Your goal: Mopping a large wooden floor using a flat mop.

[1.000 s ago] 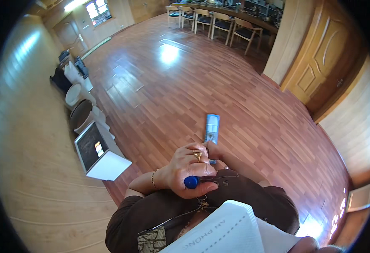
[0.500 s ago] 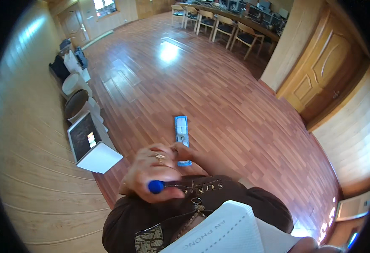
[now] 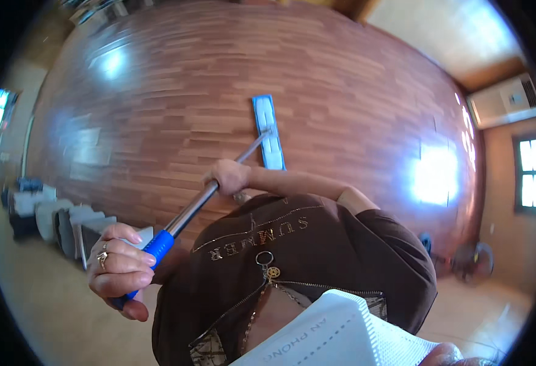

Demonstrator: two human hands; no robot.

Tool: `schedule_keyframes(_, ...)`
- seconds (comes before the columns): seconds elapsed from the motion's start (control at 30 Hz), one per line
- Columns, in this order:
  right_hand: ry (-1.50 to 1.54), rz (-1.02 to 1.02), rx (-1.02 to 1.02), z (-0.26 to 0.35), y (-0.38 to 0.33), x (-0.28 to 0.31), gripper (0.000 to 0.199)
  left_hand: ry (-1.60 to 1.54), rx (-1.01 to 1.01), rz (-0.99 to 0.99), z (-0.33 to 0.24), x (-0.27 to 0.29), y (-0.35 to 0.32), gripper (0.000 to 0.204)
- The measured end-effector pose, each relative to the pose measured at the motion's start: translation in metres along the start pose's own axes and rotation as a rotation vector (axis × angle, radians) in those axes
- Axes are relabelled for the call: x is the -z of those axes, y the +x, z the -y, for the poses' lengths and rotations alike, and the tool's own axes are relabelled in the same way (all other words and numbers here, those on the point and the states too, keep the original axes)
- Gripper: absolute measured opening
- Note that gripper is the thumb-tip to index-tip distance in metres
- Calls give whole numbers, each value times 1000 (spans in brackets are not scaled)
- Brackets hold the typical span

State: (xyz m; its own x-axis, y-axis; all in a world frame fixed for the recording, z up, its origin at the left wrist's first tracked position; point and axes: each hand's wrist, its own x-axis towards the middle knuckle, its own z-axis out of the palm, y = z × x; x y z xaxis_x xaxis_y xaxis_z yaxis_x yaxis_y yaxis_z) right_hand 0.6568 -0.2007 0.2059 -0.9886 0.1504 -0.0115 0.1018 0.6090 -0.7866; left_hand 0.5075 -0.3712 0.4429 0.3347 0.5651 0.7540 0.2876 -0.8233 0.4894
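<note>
A flat mop reaches from my lower left out onto the wood-plank floor. My left hand (image 3: 121, 268), with a ring on a finger, is closed round the mop's blue grip (image 3: 160, 245). Further down, the metal pole (image 3: 188, 213) passes through my right hand (image 3: 230, 177), whose fingers are wrapped round it. The pole slants away to the long blue-and-white mop head (image 3: 264, 114), which lies on the floor ahead of me. Part of the pole is hidden behind the right hand.
Along the left wall stand several pale containers (image 3: 48, 216), blurred. A white wall unit (image 3: 505, 100) and a window (image 3: 533, 174) show at the right. Strong glare (image 3: 436, 177) lies on the floor (image 3: 353, 110). A blurred round object (image 3: 472, 262) stands at the lower right.
My view has swung round to the right. My hands have moved apart along the pole, the left toward the lower left. The pole now shows from the side, and the mop head sits farther up.
</note>
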Motion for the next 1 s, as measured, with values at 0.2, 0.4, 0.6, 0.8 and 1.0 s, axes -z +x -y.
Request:
schedule_keyframes(0.2, 5, -257, -193, -36, -94, 45, 17, -196, 51, -47, 48, -66, 48, 37)
schedule_keyframes(0.4, -100, -381, -408, -71, -186, 52, 15, -379, 157, 16, 81, -129, 71, 27)
schedule_keyframes(0.6, -183, -592, -606, -118, -296, 43, 10, -532, 268, 80, 111, -214, 99, 17)
schedule_keyframes(0.8, -159, -795, -810, -124, -386, 19, 5, -669, 306, 308, 143, -280, 114, 10)
schedule_keyframes(1.0, -199, -971, -962, -102, -438, -33, 4, -881, 307, 492, 157, -333, 119, 7)
